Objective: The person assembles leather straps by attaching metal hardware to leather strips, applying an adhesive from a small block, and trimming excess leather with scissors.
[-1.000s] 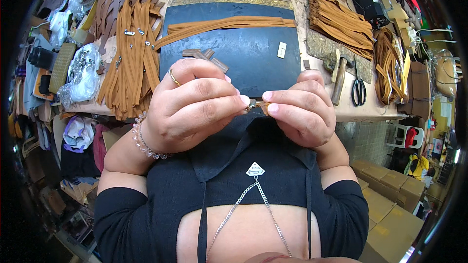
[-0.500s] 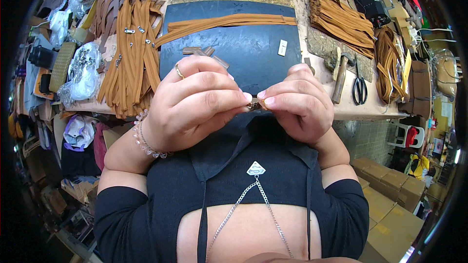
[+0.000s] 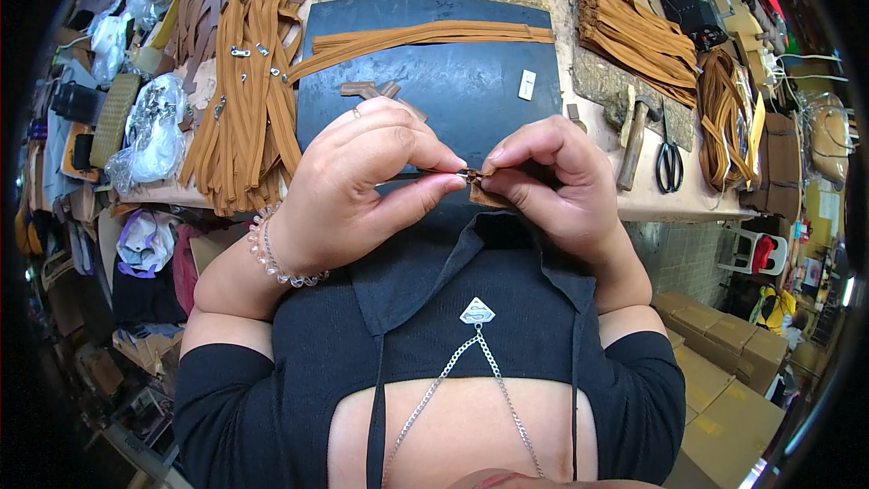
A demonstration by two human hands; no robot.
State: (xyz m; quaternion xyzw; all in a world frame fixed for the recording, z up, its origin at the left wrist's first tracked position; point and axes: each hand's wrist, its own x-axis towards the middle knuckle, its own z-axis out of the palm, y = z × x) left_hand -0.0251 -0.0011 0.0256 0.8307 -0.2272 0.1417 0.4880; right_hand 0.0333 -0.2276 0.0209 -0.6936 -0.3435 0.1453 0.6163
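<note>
Over the near edge of the dark board, my two hands meet fingertip to fingertip. My left hand is closed in a pinch on a small metal piece that looks like a zipper slider, mostly covered by the fingers. My right hand pinches the end of a brown zipper tape, a short part of which hangs below the thumb. Slider and tape end touch, but whether the tape is inside the slider I cannot tell. Just beyond my left hand, short brown strips lie on the board.
Long brown zipper tapes cross the dark board. At left lies a tape bundle with several metal sliders on it. On the right are more tapes, a hammer and black scissors. Cardboard boxes stand below.
Both hands have turned so the thumbs and pinched pieces show more. The pinch point has moved slightly away from my body, and the brown tape end now hangs in view.
</note>
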